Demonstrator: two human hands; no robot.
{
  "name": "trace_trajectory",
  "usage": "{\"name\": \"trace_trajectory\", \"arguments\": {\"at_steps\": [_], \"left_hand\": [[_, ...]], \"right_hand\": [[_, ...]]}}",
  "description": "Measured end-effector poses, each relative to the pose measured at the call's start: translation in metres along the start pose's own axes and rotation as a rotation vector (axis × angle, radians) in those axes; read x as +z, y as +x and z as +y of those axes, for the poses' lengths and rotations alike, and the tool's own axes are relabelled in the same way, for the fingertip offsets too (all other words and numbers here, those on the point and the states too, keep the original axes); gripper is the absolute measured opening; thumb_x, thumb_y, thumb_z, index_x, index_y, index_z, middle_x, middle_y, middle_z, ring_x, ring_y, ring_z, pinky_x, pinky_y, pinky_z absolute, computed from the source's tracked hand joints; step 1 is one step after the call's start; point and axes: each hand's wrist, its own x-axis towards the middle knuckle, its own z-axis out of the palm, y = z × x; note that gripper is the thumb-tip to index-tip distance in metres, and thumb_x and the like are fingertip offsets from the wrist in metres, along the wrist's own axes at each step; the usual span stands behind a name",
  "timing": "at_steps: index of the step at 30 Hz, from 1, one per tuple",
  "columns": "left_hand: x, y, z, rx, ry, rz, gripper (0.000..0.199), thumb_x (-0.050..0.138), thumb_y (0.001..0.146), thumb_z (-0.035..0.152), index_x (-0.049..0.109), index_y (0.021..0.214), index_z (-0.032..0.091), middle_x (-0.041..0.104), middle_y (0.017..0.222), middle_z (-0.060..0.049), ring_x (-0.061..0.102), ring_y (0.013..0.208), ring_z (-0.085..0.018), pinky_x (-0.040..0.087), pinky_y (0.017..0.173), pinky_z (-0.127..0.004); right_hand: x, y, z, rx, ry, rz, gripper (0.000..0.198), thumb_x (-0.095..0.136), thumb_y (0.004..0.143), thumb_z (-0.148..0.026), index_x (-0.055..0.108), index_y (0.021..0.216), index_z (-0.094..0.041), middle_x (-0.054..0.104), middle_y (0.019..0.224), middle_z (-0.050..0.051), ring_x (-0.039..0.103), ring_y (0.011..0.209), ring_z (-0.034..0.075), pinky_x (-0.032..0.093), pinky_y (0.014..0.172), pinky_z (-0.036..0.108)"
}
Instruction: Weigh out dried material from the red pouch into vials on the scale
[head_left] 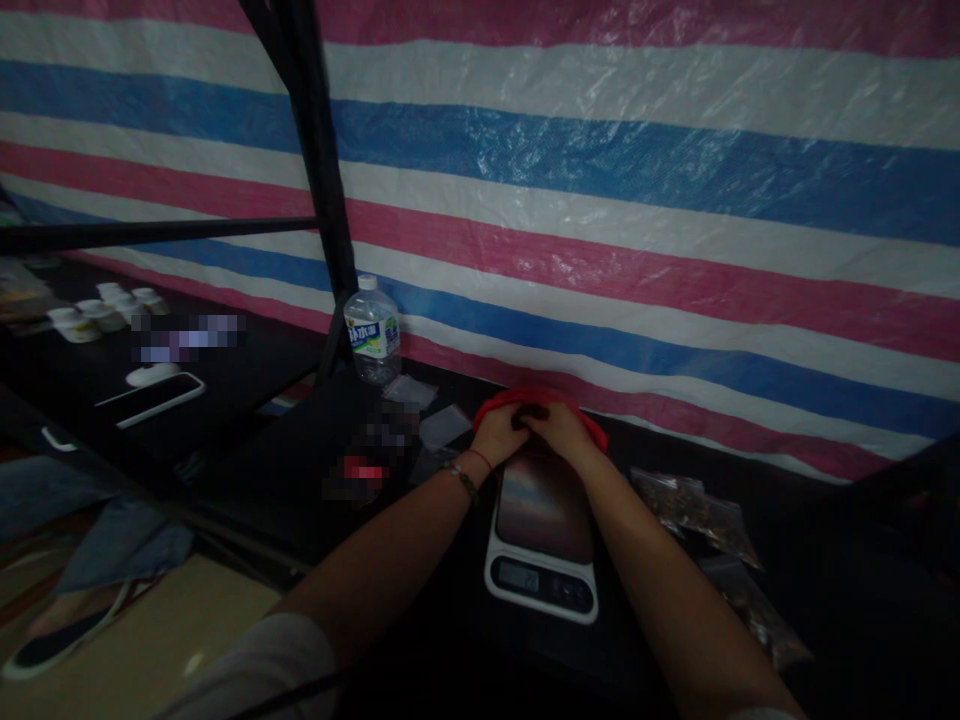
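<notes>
black desk [525, 645] runs beneath my left grip [501, 432] and right grip [561, 430], the scale [546, 515] just on their near side. the red bundle [595, 428] lies against both; whether they clench it, i cannot tell. an uneven tug might spill any contents.

Two hands [501, 432] [564, 430], one scale [545, 515], one red bundle [597, 429], one bottle [373, 338], at least three filled packets [720, 525]
</notes>
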Motion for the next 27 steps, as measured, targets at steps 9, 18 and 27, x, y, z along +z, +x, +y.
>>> {"name": "trace_trajectory", "arguments": {"at_steps": [9,18,27], "left_hand": [[0.001,-0.001,-0.001,0.0,0.013,-0.013,0.035,0.061,0.075,0.019,0.067,0.11,0.018,0.072,0.102,-0.005,0.066,0.096,-0.02,0.052,0.09,-0.031],[-0.003,-0.002,0.005,0.008,-0.019,-0.037,0.039,0.061,0.074,0.016,0.065,0.113,0.018,0.07,0.108,-0.005,0.066,0.099,-0.019,0.052,0.091,-0.03],[-0.003,-0.003,0.006,-0.028,0.053,-0.002,0.041,0.063,0.074,0.022,0.064,0.115,0.018,0.071,0.105,-0.006,0.067,0.096,-0.021,0.052,0.09,-0.031]], "right_hand": [[-0.004,-0.003,0.001,0.148,0.094,-0.027,0.022,0.058,0.082,-0.016,0.072,0.099,-0.017,0.074,0.101,0.007,0.069,0.092,0.019,0.051,0.087,0.033],[-0.005,-0.002,-0.003,0.106,0.071,0.011,0.023,0.058,0.08,-0.017,0.073,0.097,-0.015,0.075,0.097,0.009,0.069,0.091,0.021,0.051,0.087,0.034],[-0.011,-0.001,0.001,0.121,0.049,0.055,0.025,0.058,0.08,-0.021,0.073,0.099,-0.015,0.074,0.098,0.009,0.069,0.093,0.022,0.051,0.087,0.035]]}}
